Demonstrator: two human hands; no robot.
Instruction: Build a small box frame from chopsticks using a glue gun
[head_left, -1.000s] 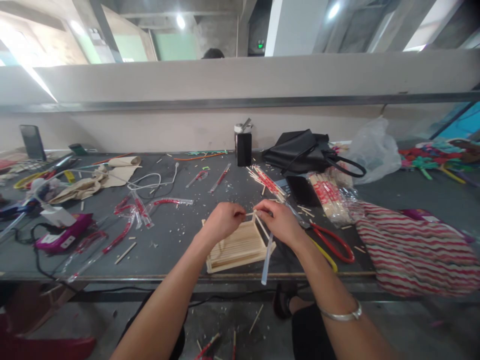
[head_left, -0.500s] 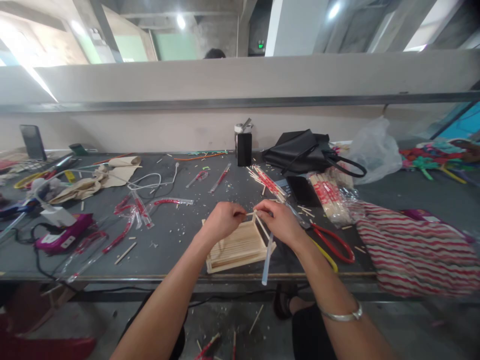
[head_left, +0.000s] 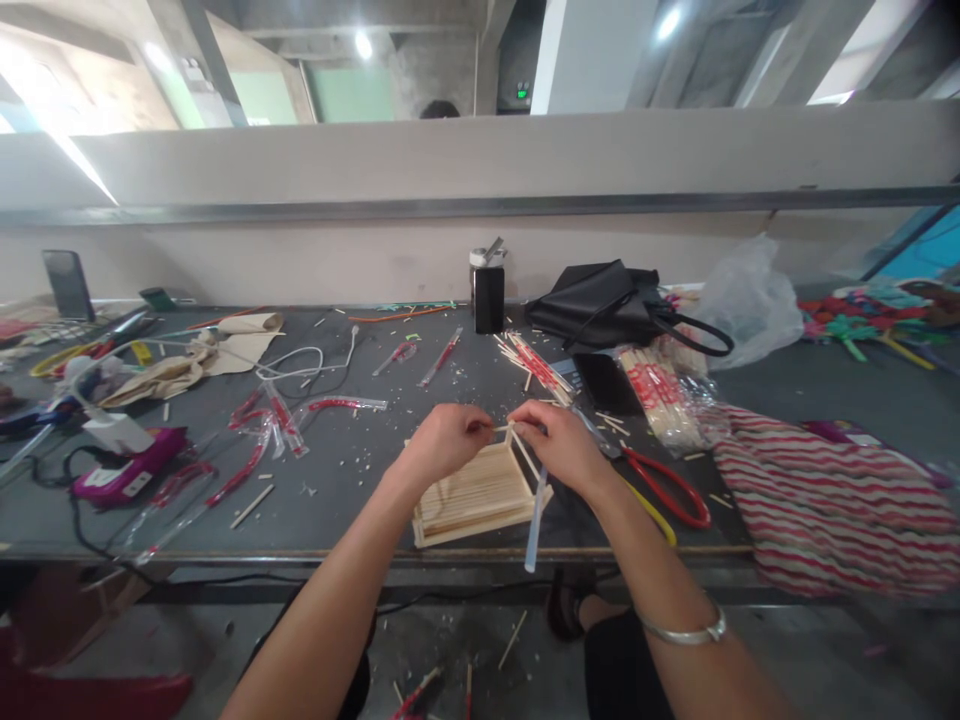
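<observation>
On the table before me sits a small tray-like frame (head_left: 476, 492) built of pale wooden sticks, with a slatted base and raised sides. My left hand (head_left: 448, 440) is closed over its far edge, thumb and finger pinching a thin wooden stick (head_left: 501, 429). At the frame's far right corner, my right hand (head_left: 556, 440) pinches the stick's other end; its fingertips hide the exact contact. Beneath the right hand a translucent glue stick (head_left: 534, 535) points toward the table edge. Whether that hand also grips it, I cannot tell.
Red-handled pliers (head_left: 667, 488) lie right of my right hand, near a black phone (head_left: 606, 382) and bundled sticks (head_left: 660, 395). Farther right is a striped cloth (head_left: 832, 500). Plastic wrappers (head_left: 274, 425) and a purple power strip (head_left: 131, 468) are leftward. A bottle (head_left: 480, 262) stands behind.
Both hands stay at the frame's far edge, with barely any shift in the fingers. The frame has not visibly moved.
</observation>
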